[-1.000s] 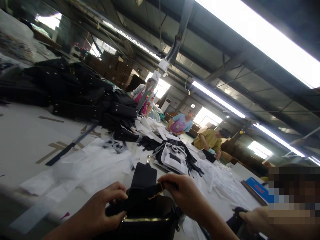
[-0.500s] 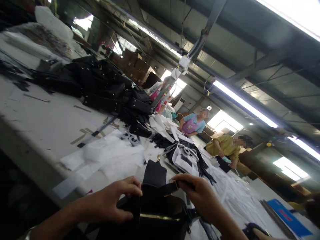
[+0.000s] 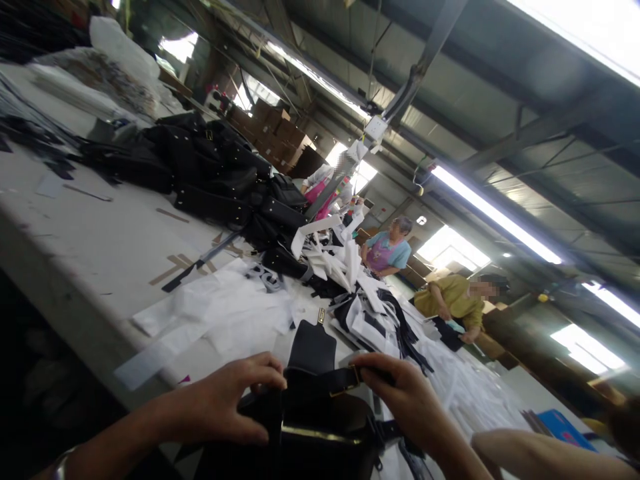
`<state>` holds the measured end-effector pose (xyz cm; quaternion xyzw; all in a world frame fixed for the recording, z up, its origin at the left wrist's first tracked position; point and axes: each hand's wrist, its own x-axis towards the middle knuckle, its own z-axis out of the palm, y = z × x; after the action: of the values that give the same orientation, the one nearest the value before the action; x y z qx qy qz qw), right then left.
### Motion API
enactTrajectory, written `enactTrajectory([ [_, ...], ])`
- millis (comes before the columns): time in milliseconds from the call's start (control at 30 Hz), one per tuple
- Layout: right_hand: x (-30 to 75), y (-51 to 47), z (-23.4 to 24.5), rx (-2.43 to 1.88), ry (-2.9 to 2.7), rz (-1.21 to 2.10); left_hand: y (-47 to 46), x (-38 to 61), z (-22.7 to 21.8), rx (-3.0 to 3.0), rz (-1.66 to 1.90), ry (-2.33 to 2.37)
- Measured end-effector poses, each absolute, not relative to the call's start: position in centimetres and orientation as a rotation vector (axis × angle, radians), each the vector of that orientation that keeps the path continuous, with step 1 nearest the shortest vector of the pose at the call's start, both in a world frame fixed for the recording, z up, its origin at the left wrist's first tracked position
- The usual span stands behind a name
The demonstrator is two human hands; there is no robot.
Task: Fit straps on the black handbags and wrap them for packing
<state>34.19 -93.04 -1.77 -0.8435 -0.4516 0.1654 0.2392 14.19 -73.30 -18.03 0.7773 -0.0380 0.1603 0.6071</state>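
A black bag (image 3: 325, 460) with a gold zipper stands on the table in front of me, at the bottom of the view. My left hand (image 3: 235, 400) grips its left side, thumb low and fingers at the upper edge. Between the thumb and fingers of my right hand (image 3: 395, 383) is the end of a black strap (image 3: 333, 381) with a gold buckle, stretched over the bag's top. Just behind it, a black flap (image 3: 313, 347) with a gold clasp (image 3: 321, 315) points upward. The bag's lower part is dark and cut off by the frame.
White strips (image 3: 470, 387) and translucent sheets (image 3: 220, 310) cover the table (image 3: 80, 247) ahead. Black bags (image 3: 200, 160) are heaped at the far left. Co-workers work along the far side; another person's arm (image 3: 540, 450) reaches in at right, near a blue box (image 3: 565, 428).
The view has shifted slightly. Another person's forearm has come in at the lower right. White strips on the far heap have been lifted. My hands keep the same grips.
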Motion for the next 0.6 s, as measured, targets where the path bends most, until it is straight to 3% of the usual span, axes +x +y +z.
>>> enactTrajectory([
  [600, 35.3, -92.6, -1.5, -2.166, -1.129, 0.563, -71.0, 15.0, -17.6, 1.694, 0.316, -0.081],
])
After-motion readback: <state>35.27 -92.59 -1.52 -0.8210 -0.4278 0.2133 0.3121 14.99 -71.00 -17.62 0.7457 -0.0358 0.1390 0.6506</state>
